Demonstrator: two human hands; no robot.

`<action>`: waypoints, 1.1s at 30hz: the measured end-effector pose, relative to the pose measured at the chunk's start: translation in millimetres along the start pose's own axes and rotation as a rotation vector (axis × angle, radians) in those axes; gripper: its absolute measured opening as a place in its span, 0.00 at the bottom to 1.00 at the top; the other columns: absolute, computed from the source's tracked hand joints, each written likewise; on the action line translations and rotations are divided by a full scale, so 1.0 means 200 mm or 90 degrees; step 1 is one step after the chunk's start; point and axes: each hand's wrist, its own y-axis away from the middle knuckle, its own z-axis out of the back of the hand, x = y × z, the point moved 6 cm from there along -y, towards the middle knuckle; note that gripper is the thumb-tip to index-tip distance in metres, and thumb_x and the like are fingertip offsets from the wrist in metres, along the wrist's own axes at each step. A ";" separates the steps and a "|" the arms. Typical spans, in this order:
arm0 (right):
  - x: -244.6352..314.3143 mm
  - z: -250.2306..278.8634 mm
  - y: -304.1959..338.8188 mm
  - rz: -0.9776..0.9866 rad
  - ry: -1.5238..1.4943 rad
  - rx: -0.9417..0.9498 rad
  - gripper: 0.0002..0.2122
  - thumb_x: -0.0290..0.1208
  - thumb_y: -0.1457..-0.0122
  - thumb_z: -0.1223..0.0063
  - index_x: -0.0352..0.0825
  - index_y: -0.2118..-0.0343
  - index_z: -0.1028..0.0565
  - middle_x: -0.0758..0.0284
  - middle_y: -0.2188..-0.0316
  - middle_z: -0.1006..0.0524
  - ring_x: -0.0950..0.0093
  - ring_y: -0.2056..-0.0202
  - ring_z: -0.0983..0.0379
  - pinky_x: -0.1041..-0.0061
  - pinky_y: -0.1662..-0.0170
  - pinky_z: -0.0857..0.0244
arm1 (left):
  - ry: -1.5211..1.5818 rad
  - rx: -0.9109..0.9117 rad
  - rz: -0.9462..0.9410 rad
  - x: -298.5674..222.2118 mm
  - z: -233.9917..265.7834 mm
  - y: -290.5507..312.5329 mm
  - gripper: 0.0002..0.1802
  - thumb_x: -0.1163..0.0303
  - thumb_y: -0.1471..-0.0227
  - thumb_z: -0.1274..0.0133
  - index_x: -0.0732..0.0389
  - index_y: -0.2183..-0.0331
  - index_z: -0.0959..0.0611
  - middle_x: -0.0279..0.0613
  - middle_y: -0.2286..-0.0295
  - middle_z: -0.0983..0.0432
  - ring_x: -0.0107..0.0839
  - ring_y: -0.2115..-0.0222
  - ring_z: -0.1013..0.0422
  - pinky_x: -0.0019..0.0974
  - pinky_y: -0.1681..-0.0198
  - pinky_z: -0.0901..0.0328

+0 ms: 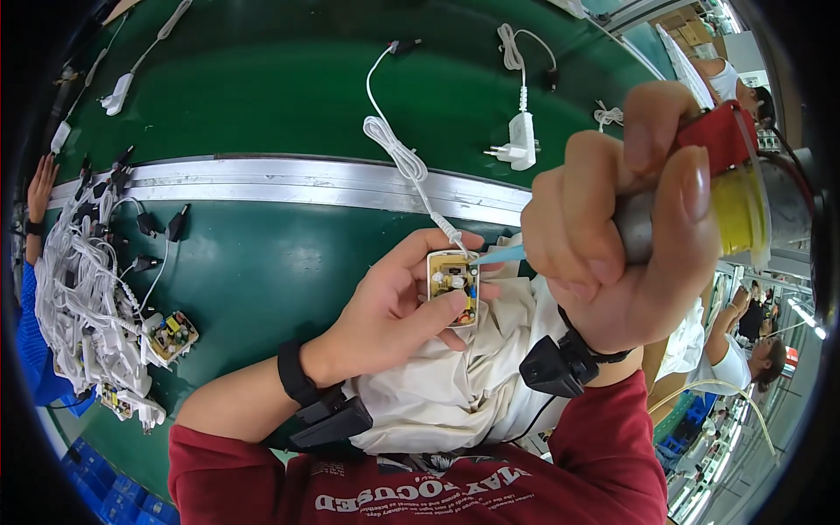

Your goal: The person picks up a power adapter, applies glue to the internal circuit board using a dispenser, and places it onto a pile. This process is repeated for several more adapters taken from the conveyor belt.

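My left hand (389, 302) grips an opened white power adapter (453, 289), its circuit board facing up and the thumb across the lower components. A coiled white cable (398, 153) runs from its top end to the far belt. My right hand (612, 210) is wrapped round a thick cylindrical dispensing gun (739, 206) with a grey body, yellow band and red lever. Its pale blue tapered nozzle (500, 255) points at the top right corner of the board; whether the tip touches, I cannot tell. Crumpled white cloth (429, 394) lies under the adapter.
A heap of white cables (83, 297) with opened adapters (171, 337) lies at the left. Beyond a metal rail (297, 182), a closed white adapter (521, 140) and others rest on the green belt (280, 87). A co-worker's hand (40, 188) is far left; other people sit at right.
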 end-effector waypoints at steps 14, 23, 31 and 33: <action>0.04 -0.08 0.00 -0.068 0.029 -0.114 0.12 0.44 0.34 0.72 0.39 0.66 0.43 0.74 0.89 0.42 0.84 0.91 0.49 0.84 0.87 0.53 | 0.018 -0.021 0.008 0.01 0.01 0.00 0.23 0.81 0.45 0.59 0.63 0.47 0.39 0.49 0.50 0.34 0.31 0.51 0.33 0.30 0.62 0.27; 0.04 -0.11 0.00 -0.109 -0.022 -0.013 0.13 0.45 0.34 0.72 0.40 0.63 0.44 0.73 0.88 0.40 0.83 0.90 0.47 0.84 0.86 0.51 | 0.133 -0.100 -0.031 -0.01 0.10 -0.02 0.20 0.74 0.42 0.59 0.60 0.48 0.37 0.47 0.52 0.32 0.34 0.52 0.32 0.34 0.60 0.26; 0.02 -0.12 0.01 -0.106 -0.053 0.013 0.14 0.46 0.34 0.72 0.40 0.58 0.44 0.73 0.87 0.39 0.83 0.89 0.46 0.83 0.85 0.49 | 0.137 -0.090 -0.043 -0.01 0.10 -0.01 0.19 0.72 0.41 0.59 0.60 0.48 0.37 0.47 0.52 0.31 0.34 0.51 0.32 0.34 0.60 0.26; 0.02 -0.12 0.02 -0.104 -0.061 0.017 0.15 0.46 0.34 0.72 0.39 0.56 0.44 0.73 0.87 0.39 0.83 0.89 0.46 0.83 0.85 0.49 | 0.134 -0.094 -0.042 -0.01 0.10 -0.01 0.20 0.72 0.41 0.59 0.60 0.47 0.37 0.47 0.52 0.31 0.34 0.51 0.32 0.34 0.60 0.26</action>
